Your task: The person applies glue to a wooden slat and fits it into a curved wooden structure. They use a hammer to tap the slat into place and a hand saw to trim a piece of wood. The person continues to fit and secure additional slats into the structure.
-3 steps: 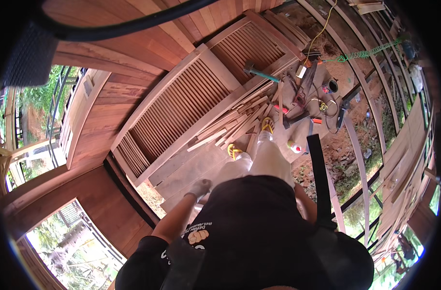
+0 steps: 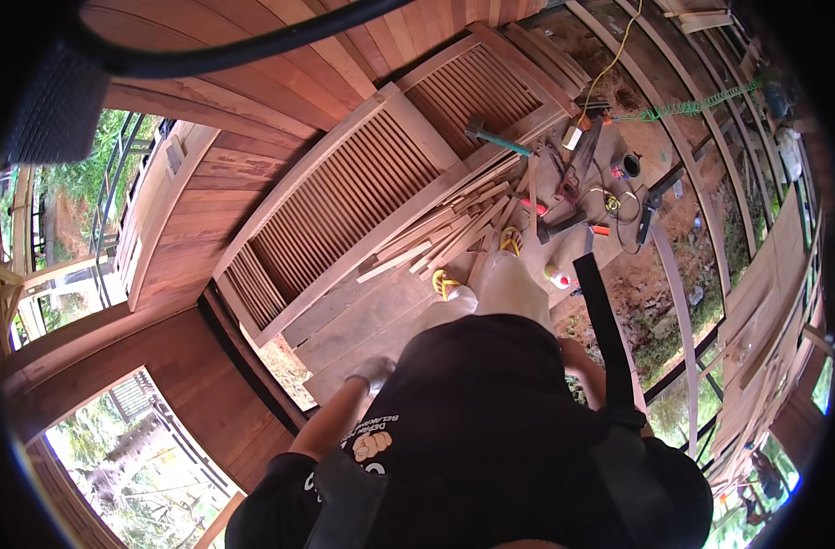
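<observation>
In the head view, the left hand in a pale glove hangs beside the thigh, above grey-brown floorboards; how its fingers stand cannot be told. The right hand is hidden, fingers included. Ahead lies a long brown louvred wooden panel. Loose pale wood strips lie between it and 2 yellow-strapped sandals. A teal-handled hammer overlaps the panel. The black shirt bears white lettering.

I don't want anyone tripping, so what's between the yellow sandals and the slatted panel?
In the head view, a loose spread of wood strips lies between the sandals and the panel.
</observation>
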{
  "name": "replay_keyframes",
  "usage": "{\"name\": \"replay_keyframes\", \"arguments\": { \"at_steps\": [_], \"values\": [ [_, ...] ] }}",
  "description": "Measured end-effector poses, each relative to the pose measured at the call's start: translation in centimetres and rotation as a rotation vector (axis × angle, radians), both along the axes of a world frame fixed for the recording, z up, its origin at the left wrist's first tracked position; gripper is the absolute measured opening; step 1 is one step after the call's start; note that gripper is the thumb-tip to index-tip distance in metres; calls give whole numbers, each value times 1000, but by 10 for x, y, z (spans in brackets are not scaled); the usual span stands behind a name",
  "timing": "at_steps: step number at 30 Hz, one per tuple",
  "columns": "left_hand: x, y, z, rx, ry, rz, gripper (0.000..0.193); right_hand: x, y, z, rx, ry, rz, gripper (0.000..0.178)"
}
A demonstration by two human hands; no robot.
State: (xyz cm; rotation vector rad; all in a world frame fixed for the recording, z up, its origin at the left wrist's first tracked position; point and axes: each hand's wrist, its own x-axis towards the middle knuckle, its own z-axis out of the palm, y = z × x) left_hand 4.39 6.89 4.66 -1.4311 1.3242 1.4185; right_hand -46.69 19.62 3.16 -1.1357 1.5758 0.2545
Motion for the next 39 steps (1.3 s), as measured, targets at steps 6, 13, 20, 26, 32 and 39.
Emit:
{"name": "replay_keyframes", "arguments": {
  "at_steps": [6, 13, 20, 26, 32, 39],
  "values": [
    [-19, 76, 35, -47, -53, 326, 42, -85, -54, 18, 87, 10, 277, 33],
    [-71, 161, 66, -94, -127, 663, 40, -168, -105, 22, 87, 36, 333, 31],
    [-129, 190, 50, -240, -137, 903, 39, -201, -222, -7, -48, 26, 398, 30],
    [-158, 166, 32, -347, -126, 1022, 38, -174, -313, -14, -99, 2, 407, 29],
    [-165, 164, 23, -375, -150, 1076, 37, -133, -336, -21, -121, -51, 458, 28],
    [-140, 188, -3, -374, -256, 1082, 36, -111, -354, -32, -140, -62, 517, 26]
  ]
}}
